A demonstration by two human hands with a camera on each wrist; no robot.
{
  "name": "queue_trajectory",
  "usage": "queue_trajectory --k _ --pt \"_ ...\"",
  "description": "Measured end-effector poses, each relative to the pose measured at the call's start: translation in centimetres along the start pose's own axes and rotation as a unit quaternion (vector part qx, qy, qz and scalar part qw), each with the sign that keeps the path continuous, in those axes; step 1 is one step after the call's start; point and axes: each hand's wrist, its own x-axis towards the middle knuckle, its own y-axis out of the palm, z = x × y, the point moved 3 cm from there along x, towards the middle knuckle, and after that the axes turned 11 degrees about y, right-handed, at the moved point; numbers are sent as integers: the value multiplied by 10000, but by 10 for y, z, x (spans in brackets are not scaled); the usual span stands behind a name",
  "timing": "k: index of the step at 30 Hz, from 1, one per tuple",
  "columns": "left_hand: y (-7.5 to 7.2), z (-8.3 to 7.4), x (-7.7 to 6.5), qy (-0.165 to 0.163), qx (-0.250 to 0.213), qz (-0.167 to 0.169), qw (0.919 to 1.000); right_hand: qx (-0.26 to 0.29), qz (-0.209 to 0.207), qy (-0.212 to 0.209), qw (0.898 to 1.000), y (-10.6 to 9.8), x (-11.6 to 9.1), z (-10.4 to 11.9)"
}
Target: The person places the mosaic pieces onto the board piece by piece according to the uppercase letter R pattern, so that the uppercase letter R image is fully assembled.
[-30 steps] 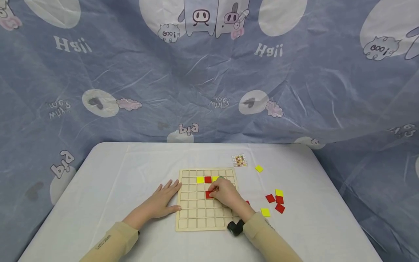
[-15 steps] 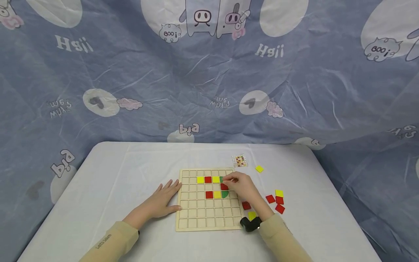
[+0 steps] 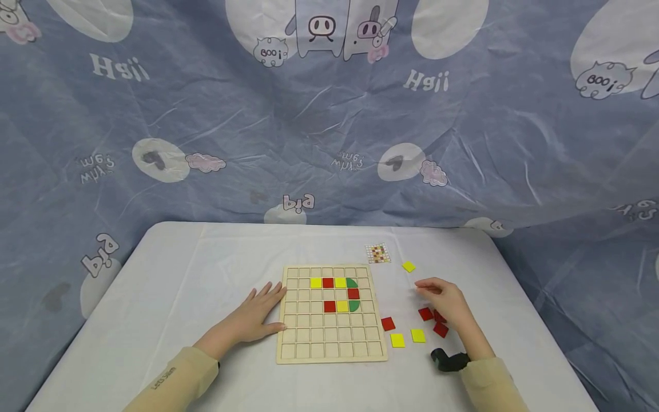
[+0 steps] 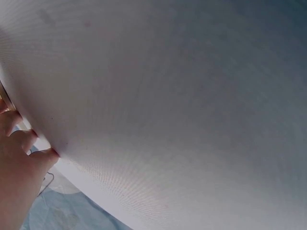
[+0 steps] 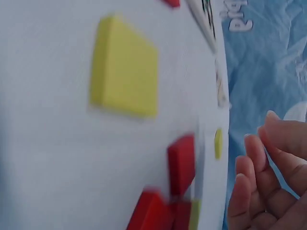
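Observation:
A wooden grid board [image 3: 309, 335] lies on the table. Yellow tiles [image 3: 316, 283], red tiles [image 3: 330, 306] and green rounded tiles [image 3: 354, 306] sit in its upper cells. My left hand [image 3: 249, 320] rests with spread fingers against the board's left edge. Right of the board, my right hand [image 3: 447, 300] hovers above loose tiles, fingers loosely bent and nothing seen between them. Close to it are red tiles [image 3: 425, 314]. The right wrist view shows a red tile [image 5: 181, 165] and a yellow tile [image 5: 127, 72] below the hand [image 5: 268, 177]. One yellow tile is mostly hidden beneath it.
A small printed pattern card [image 3: 378, 253] lies behind the board's right corner, with a lone yellow tile [image 3: 409, 267] beside it. Another red tile [image 3: 388, 324] and yellow tiles [image 3: 397, 341] lie along the board's right side. A patterned blue cloth [image 3: 309, 114] hangs behind the table.
My right hand has left the board and moved right over the loose tiles. The red tile and green tiles at the board's right columns are now uncovered. My left hand stays in place.

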Motion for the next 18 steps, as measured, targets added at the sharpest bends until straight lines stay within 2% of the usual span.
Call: queue_trajectory --k 5,8,13,18 --pt "-1 -1 0 17 -14 1 10000 -183 -64 351 9992 -13 0 -27" --pt "-2 -1 -1 21 -25 4 10000 -344 -96 393 9986 -16 1 -38" --pt "-3 -2 0 4 -87 -8 10000 -581 -240 426 9971 -18 2 -44" --pt "-2 -2 0 25 -25 -28 10000 -559 -227 518 9968 -18 4 -46"
